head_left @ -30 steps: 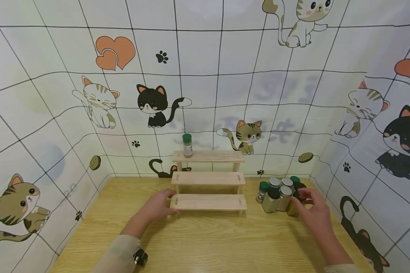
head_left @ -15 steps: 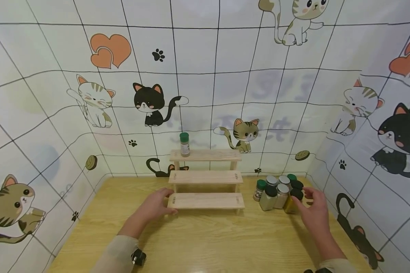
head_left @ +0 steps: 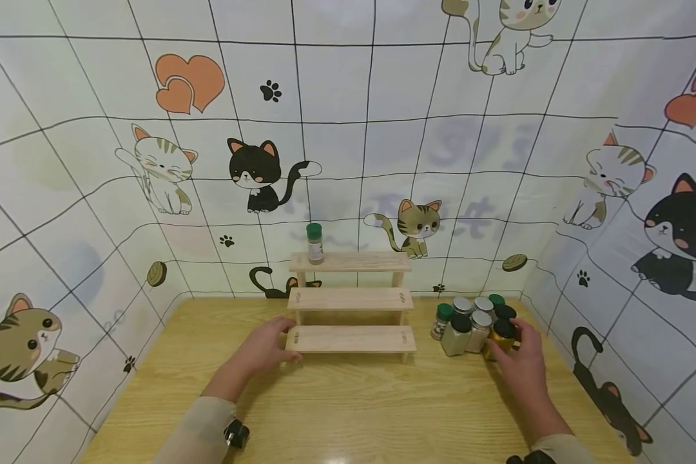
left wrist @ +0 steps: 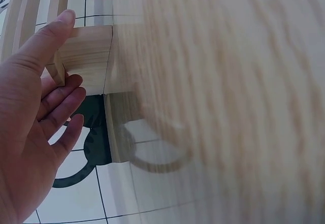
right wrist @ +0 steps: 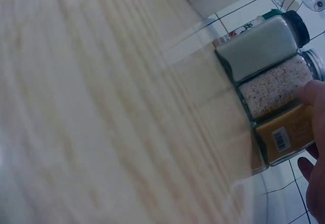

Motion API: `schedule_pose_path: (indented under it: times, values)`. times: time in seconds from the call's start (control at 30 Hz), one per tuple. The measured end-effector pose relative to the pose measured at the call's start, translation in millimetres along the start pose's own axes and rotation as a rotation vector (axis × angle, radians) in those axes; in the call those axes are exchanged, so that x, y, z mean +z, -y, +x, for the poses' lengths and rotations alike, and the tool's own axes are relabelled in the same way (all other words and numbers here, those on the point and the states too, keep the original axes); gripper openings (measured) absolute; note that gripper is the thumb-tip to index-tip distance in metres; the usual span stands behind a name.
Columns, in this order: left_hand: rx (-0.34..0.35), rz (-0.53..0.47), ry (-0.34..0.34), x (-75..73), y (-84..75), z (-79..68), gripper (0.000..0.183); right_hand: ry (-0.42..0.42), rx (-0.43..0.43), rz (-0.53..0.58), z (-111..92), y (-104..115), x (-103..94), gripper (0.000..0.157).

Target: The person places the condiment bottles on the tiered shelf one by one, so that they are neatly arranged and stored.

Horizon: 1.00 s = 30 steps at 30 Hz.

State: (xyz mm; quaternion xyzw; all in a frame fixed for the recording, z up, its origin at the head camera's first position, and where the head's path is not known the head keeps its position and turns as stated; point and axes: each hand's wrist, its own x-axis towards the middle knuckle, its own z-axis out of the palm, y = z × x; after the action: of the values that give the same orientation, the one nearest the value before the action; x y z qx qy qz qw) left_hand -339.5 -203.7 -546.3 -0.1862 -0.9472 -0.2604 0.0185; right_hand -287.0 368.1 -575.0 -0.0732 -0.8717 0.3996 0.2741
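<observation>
A three-step wooden spice rack (head_left: 350, 339) stands against the back wall. My left hand (head_left: 262, 348) grips the left end of its lowest step, and in the left wrist view the thumb and fingers lie on opposite sides of the board (left wrist: 58, 74). On the right, my right hand (head_left: 524, 367) holds the yellow-brown spice jar (right wrist: 284, 135) with a black lid, thumb on the near left and fingers on the far right. That jar stands in a tight cluster. Beside it are a jar of pinkish grains (right wrist: 274, 87) and a jar of white powder (right wrist: 264, 46).
A small green-capped jar (head_left: 315, 243) stands at the left of the top step. Several more jars, including a green-capped one (head_left: 441, 321), crowd round the held jar on the wooden table (head_left: 348, 412). A cat-patterned wall covering (head_left: 336, 148) encloses the back and sides.
My right hand has moved left and closed round the yellow-brown jar; earlier its fingers were spread around it. The left hand stays on the rack. The head view has shifted slightly.
</observation>
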Motion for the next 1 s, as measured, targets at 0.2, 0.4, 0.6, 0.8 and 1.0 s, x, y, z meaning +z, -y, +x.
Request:
schedule_pose_path:
  times: [0.2, 0.4, 0.6, 0.8, 1.0]
  values:
    - [0.007, -0.001, 0.0, -0.1, -0.4, 1.7, 0.076, 0.012, -0.022, 0.028, 1.0, -9.2, 3.4, 0.078]
    - [0.0, 0.001, 0.004, 0.8, 0.5, 2.1, 0.076, 0.009, -0.024, 0.064, 0.4, -12.8, 4.1, 0.076]
    - [-0.008, -0.002, 0.009, 2.7, 1.8, 2.0, 0.077, -0.046, -0.002, 0.091, -3.4, -11.8, 1.7, 0.072]
    - [-0.027, -0.001, 0.006, 4.1, 2.9, 1.9, 0.08, -0.144, -0.008, 0.132, -2.8, -0.5, -1.3, 0.072]
    - [-0.012, -0.009, 0.005, 2.1, 0.6, 2.2, 0.08, -0.227, -0.049, 0.186, 0.1, 15.5, -4.6, 0.069]
